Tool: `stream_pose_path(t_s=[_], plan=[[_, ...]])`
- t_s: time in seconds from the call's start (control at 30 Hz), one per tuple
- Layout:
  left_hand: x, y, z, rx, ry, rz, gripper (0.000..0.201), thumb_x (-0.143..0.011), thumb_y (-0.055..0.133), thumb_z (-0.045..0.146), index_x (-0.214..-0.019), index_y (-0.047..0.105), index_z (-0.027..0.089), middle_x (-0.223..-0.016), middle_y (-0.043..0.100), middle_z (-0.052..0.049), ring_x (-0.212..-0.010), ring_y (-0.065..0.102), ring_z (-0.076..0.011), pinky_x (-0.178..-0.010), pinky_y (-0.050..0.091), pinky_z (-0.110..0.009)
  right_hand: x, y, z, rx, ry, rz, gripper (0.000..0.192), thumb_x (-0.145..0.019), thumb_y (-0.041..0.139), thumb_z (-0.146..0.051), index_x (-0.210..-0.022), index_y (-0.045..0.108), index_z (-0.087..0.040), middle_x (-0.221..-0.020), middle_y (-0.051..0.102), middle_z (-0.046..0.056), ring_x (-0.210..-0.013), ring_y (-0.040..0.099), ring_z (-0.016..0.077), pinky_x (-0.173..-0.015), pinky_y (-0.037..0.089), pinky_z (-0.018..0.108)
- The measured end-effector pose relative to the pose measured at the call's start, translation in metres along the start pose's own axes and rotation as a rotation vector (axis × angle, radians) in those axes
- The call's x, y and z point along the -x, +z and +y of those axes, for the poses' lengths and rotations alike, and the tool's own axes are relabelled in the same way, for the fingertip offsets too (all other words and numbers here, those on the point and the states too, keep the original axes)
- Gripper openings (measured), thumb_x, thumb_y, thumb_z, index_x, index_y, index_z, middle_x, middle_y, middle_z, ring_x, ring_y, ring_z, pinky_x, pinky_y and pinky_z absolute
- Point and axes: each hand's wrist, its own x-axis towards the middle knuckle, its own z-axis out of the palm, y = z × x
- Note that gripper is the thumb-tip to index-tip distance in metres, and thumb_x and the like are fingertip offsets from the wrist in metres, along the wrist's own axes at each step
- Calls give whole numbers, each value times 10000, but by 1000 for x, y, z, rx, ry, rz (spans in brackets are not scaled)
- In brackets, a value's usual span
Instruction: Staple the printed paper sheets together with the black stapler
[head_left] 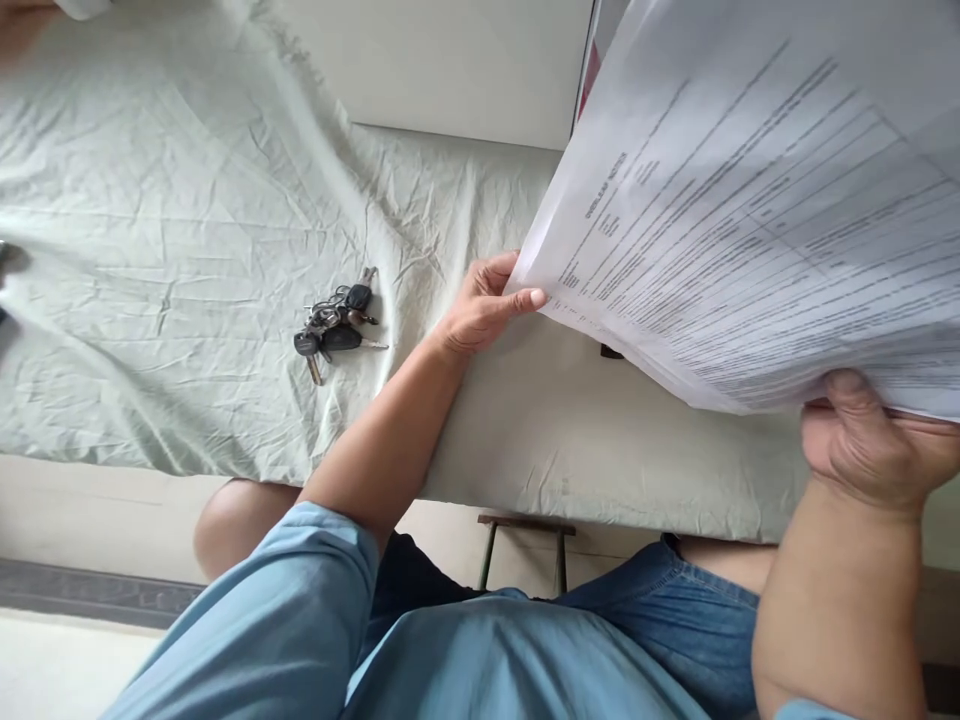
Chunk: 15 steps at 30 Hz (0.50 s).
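Printed sheets of paper (pixel 720 230) are held up at the right, tilted, with lines of small text across them. My left hand (pixel 487 305) pinches their near-left corner, thumb on top and fingers underneath. At the lower right edge my right hand (pixel 877 430) grips the paper, its thumb lying over the print and its fingers mostly hidden below. A bunch of keys (pixel 337 325) lies on the cloth to the left of my left forearm, apart from both hands.
A pale crumpled cloth (pixel 150 300) covers the table. A large white box-like object (pixel 465 70) stands at the back. Part of a small dark object (pixel 611 352) shows under the paper. Dark objects (pixel 11 260) are cut off at the left edge. A stool (pixel 525 525) is below the table.
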Motion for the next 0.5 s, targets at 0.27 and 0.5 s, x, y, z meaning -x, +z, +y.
stream_pose_path(t_s=[0.27,0.5], plan=[[7,-3,2,-190,-94,18,536,-665,1137,610,-917,917,191,-974,897,-108,-984,882,-336,-973,746,-495,24,3,-8,156,211,-102,457,-695,1112,-389,-1083,874,-349,-1420,847,55,-1598,678,397,-1410,485,704],[9,2,15,-40,-159,58,591,-529,1207,444,-963,891,199,-963,869,-93,-1166,875,-414,-997,736,-509,19,3,-18,67,309,-151,701,-589,1141,-460,-1226,850,-418,-1483,830,49,-1607,663,429,-1362,533,744]])
